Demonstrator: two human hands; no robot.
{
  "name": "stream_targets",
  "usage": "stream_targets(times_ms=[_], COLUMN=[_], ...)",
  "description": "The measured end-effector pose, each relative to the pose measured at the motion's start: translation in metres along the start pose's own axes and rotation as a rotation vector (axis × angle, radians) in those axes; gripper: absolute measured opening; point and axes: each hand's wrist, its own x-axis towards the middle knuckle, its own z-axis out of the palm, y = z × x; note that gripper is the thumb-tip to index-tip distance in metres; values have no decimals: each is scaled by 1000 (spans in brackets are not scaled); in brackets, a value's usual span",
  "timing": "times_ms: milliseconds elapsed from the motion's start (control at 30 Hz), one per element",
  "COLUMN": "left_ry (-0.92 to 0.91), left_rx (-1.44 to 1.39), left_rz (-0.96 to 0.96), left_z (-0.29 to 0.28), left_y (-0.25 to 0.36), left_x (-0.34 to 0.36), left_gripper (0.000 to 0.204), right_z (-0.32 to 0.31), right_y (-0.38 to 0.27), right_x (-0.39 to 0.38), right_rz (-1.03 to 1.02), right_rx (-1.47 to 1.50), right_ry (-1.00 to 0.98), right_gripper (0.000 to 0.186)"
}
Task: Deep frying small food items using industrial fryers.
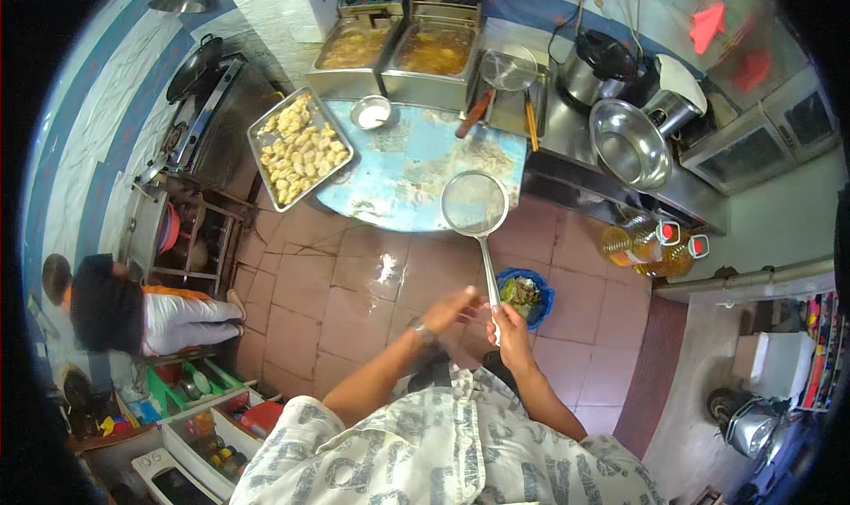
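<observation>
My right hand (505, 323) grips the long handle of a round mesh skimmer (474, 204), whose head is over the near edge of a worn blue table (390, 191). My left hand (456, 303) is just left of that handle, fingers apart and holding nothing. On the table's left side lies a metal tray (345, 151) of pale battered pieces (299, 155), beside a small bowl of white stuff (370, 114). Two fryers (354, 80) full of bubbling oil stand behind. Another strainer (509, 67) rests to their right, near a wooden-handled tool (474, 115) and chopsticks (531, 115).
Another person (150, 315) is at the left, near racks and crates. A blue bin (522, 297) sits on the tiled floor ahead of me. Oil jugs (646, 248) stand right, below a steel counter with a large bowl (629, 142) and pots. A wok (195, 67) is at back left.
</observation>
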Motion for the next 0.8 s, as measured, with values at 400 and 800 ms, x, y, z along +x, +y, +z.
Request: stream_targets(times_ms=[400, 800], left_ry=[958, 862], left_rx=[-275, -328], left_rz=[-270, -434], left_z=[-409, -370], left_y=[-335, -331], left_x=[-219, -169], left_gripper=[30, 35], right_z=[99, 106], right_y=[-20, -76], right_x=[76, 205], right_rz=[-30, -218], right_rx=[-19, -66], right_ry=[39, 228], right_gripper=[31, 26])
